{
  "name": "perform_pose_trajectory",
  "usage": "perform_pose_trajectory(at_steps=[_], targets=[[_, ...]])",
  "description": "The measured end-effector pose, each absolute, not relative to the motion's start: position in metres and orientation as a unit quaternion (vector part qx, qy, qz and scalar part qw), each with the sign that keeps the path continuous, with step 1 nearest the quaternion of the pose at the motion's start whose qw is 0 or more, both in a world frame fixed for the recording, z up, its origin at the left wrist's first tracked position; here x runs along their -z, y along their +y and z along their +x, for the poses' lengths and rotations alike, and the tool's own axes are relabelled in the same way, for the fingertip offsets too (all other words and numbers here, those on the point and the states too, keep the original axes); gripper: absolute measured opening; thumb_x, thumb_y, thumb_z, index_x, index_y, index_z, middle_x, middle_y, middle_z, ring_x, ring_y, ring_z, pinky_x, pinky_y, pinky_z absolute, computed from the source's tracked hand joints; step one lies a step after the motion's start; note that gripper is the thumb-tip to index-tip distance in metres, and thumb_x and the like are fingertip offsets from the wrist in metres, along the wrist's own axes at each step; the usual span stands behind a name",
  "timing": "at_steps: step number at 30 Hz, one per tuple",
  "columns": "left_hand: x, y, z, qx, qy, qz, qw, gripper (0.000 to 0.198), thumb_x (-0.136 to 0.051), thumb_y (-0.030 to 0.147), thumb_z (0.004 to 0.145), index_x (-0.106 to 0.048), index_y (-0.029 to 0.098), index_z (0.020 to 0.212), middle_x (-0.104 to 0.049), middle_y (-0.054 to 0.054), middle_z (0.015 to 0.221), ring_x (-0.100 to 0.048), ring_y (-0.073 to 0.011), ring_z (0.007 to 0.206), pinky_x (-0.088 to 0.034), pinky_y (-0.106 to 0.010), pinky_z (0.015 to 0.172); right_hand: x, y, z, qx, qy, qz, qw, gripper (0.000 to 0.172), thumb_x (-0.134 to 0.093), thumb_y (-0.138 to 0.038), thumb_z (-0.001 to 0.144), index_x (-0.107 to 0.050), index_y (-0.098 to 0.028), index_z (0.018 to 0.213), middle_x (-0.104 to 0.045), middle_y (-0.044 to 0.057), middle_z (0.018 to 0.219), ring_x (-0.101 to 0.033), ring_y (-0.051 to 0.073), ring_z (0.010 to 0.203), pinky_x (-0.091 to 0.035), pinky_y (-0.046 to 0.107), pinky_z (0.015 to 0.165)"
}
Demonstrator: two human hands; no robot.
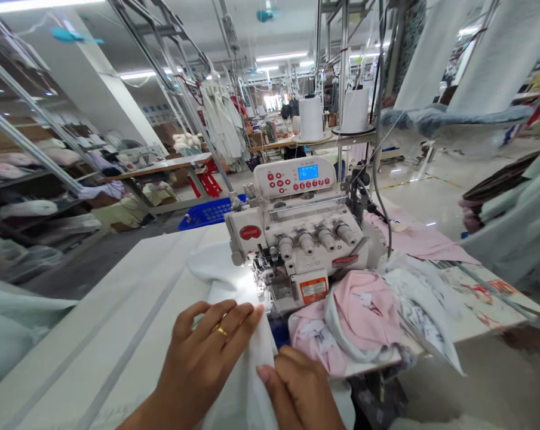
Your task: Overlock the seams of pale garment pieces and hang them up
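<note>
Item 1: left hand, a gold ring on one finger, fingers together and lying nearly flat over the cloth, fingertips at its folded edge; any pinch under the hidden thumb cannot be told. Item 2: right hand, fingers curled against the same cloth just beside the left, grip equally uncertain. Item 3: white woven fabric, soft and matte, gathered in a loose fold between both hands, running from them up to the stitching area of the machine. Light, even pressure from both hands suits cloth this supple, keeping the layers flat and free of puckers at the feed.

Item 4: white overlock machine, four round tension dials, red-buttoned panel, blue display. Item 5: pale work table, grey-banded. Item 6: crumpled pink printed fabric, heaped right of the hands. Item 7: two white thread cones, upright behind the machine. Item 8: blue plastic crate, beyond the table. Item 9: metal shelving, stacked with folded garments, far left
</note>
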State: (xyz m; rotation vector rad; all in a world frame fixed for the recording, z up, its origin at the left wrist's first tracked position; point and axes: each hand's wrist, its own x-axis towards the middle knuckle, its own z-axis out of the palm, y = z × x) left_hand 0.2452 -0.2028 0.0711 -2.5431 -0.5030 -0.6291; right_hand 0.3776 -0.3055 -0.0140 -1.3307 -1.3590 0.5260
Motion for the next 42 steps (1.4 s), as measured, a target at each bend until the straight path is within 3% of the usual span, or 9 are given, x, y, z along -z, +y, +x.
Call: perform_pose_trajectory(at_steps=[5,11,21,26,31,35,38,40,42], targets=[[-0.072,-0.196,0.248,0.255,-0.195,-0.933,0.164,0.028,-0.048,0.005,0.096,-0.065,0.021,0.112,-0.074,-0.004,0.099,-0.063,-0.0234,0.095,-0.039,-0.043,0.088,0.020,-0.308,0.377,-0.146,-0.618,-0.575,0.517,0.042,-0.029,-0.033,0.107,-0.048,-0.022,0.071,-0.055,0.001,0.071,-0.057,0.016,0.059,-0.032,0.029,0.054],[-0.072,-0.185,0.249,0.240,-0.180,-0.945,0.133,0.028,-0.049,0.005,0.096,-0.064,0.018,0.116,-0.071,-0.006,0.103,-0.060,-0.0208,0.097,-0.040,-0.040,0.089,0.028,-0.309,0.378,-0.179,-0.640,-0.539,0.518,0.022,-0.039,-0.014,0.096,-0.054,-0.022,0.082,-0.060,0.003,0.081,-0.064,0.017,0.068,-0.040,0.025,0.058],[-0.077,-0.190,0.252,0.235,-0.170,-0.944,0.158,0.028,-0.049,0.002,0.095,-0.064,0.013,0.115,-0.070,-0.008,0.100,-0.061,-0.0220,0.094,-0.041,-0.042,0.088,0.015,-0.311,0.376,-0.207,-0.592,-0.539,0.563,0.036,-0.035,-0.032,0.104,-0.045,-0.022,0.071,-0.055,0.000,0.072,-0.057,0.015,0.062,-0.034,0.027,0.056],[-0.078,-0.201,0.257,0.202,-0.157,-0.943,0.212,0.027,-0.046,0.007,0.095,-0.066,0.008,0.114,-0.071,-0.010,0.097,-0.062,-0.0246,0.089,-0.044,-0.043,0.089,0.036,-0.313,0.374,-0.246,-0.604,-0.524,0.548,0.038,-0.040,-0.035,0.104,-0.055,-0.021,0.073,-0.061,0.002,0.072,-0.062,0.017,0.065,-0.037,0.026,0.057],[-0.069,-0.197,0.258,0.194,-0.172,-0.928,0.266,0.029,-0.050,0.018,0.097,-0.063,0.006,0.120,-0.070,-0.017,0.118,-0.065,-0.0284,0.106,-0.045,-0.043,0.098,0.024,-0.303,0.377,-0.354,-0.543,-0.507,0.569,0.041,-0.043,-0.042,0.105,-0.060,-0.018,0.075,-0.062,0.004,0.078,-0.061,0.019,0.074,-0.044,0.026,0.066],[-0.057,-0.186,0.239,0.170,-0.226,-0.948,0.145,0.035,-0.042,0.025,0.100,-0.055,0.018,0.131,-0.060,-0.012,0.138,-0.055,-0.0266,0.130,-0.042,-0.045,0.110,0.011,-0.299,0.377,-0.379,-0.525,-0.510,0.566,0.046,-0.042,-0.048,0.104,-0.059,-0.018,0.072,-0.059,0.003,0.073,-0.056,0.018,0.069,-0.042,0.025,0.061],[-0.027,-0.192,0.208,0.230,-0.368,-0.898,0.071,0.054,-0.048,0.046,0.096,-0.039,0.020,0.143,-0.045,-0.017,0.152,-0.043,-0.0339,0.141,-0.041,-0.056,0.111,0.023,-0.305,0.368,-0.325,-0.544,-0.519,0.573,0.056,-0.036,-0.056,0.104,-0.066,-0.019,0.075,-0.064,0.005,0.074,-0.062,0.020,0.069,-0.044,0.026,0.062],[-0.006,-0.199,0.185,0.262,-0.468,-0.844,0.017,0.060,-0.049,0.056,0.093,-0.042,0.018,0.138,-0.055,-0.020,0.141,-0.058,-0.0363,0.127,-0.053,-0.052,0.097,0.034,-0.309,0.362,-0.303,-0.558,-0.523,0.568,0.065,-0.029,-0.062,0.103,-0.071,-0.019,0.079,-0.069,0.008,0.076,-0.067,0.023,0.072,-0.048,0.028,0.065],[0.001,-0.203,0.166,0.236,-0.524,-0.814,-0.082,0.047,-0.046,0.056,0.093,-0.051,0.021,0.124,-0.072,-0.012,0.115,-0.071,-0.0304,0.103,-0.059,-0.039,0.082,0.041,-0.310,0.357,-0.300,-0.574,-0.524,0.554,0.064,-0.028,-0.060,0.104,-0.075,-0.021,0.089,-0.073,0.010,0.084,-0.071,0.025,0.078,-0.050,0.029,0.069]])
